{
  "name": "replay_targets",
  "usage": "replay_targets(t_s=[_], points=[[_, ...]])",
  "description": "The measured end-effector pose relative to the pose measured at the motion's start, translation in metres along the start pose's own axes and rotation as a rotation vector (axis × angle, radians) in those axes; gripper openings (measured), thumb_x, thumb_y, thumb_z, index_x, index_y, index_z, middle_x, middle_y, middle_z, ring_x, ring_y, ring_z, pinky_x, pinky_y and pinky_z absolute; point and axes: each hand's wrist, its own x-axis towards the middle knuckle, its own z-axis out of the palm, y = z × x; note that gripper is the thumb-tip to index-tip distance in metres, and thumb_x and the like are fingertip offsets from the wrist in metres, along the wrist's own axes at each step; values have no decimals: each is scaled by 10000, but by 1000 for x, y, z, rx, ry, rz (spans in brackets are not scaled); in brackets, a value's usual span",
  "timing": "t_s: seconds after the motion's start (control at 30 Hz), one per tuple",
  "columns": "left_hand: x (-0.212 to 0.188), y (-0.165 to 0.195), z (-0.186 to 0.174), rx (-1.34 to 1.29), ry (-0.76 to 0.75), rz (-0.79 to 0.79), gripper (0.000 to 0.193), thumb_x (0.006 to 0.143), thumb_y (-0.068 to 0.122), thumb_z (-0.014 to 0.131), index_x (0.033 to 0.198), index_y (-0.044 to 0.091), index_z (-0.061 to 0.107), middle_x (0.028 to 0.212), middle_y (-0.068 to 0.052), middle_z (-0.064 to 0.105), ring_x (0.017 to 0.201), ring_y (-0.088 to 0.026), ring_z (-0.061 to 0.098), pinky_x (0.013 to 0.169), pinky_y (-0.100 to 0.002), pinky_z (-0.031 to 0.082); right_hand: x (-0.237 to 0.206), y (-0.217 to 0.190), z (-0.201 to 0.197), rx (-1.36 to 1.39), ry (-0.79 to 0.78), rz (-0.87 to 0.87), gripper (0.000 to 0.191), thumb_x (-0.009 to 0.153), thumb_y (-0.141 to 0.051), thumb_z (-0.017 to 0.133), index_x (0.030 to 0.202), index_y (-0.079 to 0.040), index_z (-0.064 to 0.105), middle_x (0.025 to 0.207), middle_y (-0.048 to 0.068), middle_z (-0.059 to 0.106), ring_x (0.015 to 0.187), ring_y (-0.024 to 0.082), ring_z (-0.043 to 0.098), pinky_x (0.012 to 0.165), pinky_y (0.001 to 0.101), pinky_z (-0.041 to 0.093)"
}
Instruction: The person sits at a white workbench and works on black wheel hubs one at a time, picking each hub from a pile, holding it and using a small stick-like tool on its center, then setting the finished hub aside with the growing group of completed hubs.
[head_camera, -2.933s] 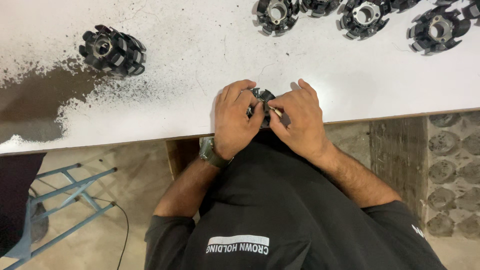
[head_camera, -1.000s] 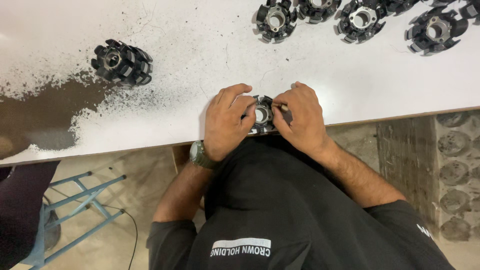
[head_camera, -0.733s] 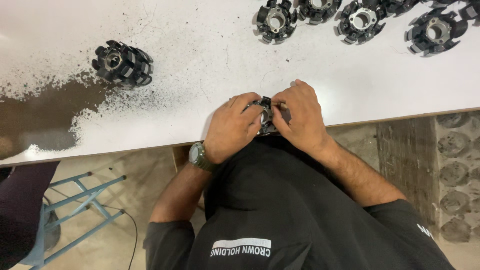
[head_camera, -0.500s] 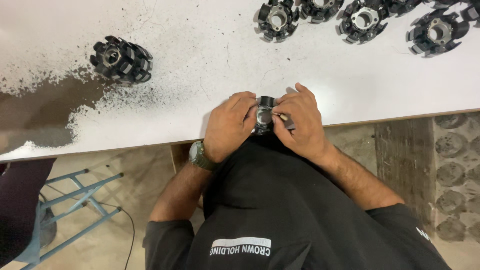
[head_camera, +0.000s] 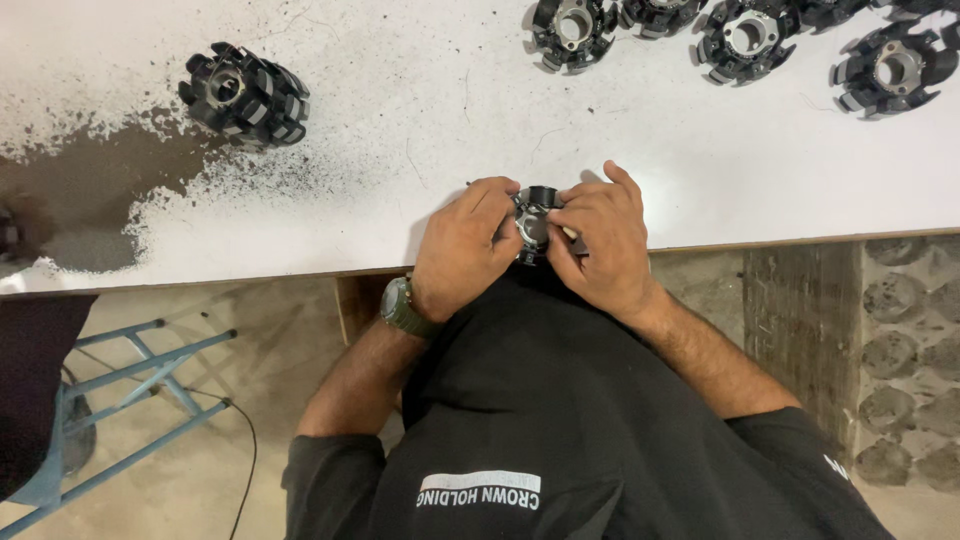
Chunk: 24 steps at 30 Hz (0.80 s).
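Both hands close on 1 small black finned part (head_camera: 536, 222) with a bright metal centre, held at the near edge of the white table (head_camera: 420, 130): the left hand (head_camera: 462, 250) curls its fingers round the part's left side and the right hand (head_camera: 598, 240) pinches its right side. The part is not yet set down among the others, so work on it looks unfinished. 4 similar finned parts (head_camera: 745, 38) lie in a row at the far edge, and 1 taller black finned stack (head_camera: 244, 93) stands well apart to the left, beside a dark worn patch (head_camera: 95, 195).
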Motion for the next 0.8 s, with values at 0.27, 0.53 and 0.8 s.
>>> replay_targets(t_s=[0.27, 0.53, 0.8], points=[[-4, -1, 0, -21, 5, -12, 121, 863, 20, 681, 973, 14, 630, 1209, -113, 689, 970, -323, 710, 809, -409, 588, -1, -1, 4, -29, -26, -25, 332, 847, 21, 815, 1099, -76, 620, 1015, 80, 657, 1105, 275, 652, 1194, 546, 373], [-9, 2, 3, -80, 2, -26, 113, 875, 21, 696, 967, 13, 631, 1244, -127, 659, 951, -310, 717, 782, -394, 593, -6, -4, 8, -66, 20, -28, 349, 849, 47, 814, 1104, -76, 610, 1016, 79, 648, 1099, 282, 645, 1191, 553, 372], [-9, 9, 4, -116, -9, -16, 112, 890, 25, 699, 987, 26, 643, 1265, -95, 648, 943, -293, 713, 779, -385, 589, -5, -5, 3, -119, -27, -24, 364, 837, 68, 802, 1120, -75, 624, 1060, 97, 628, 1119, 287, 616, 1179, 543, 390]])
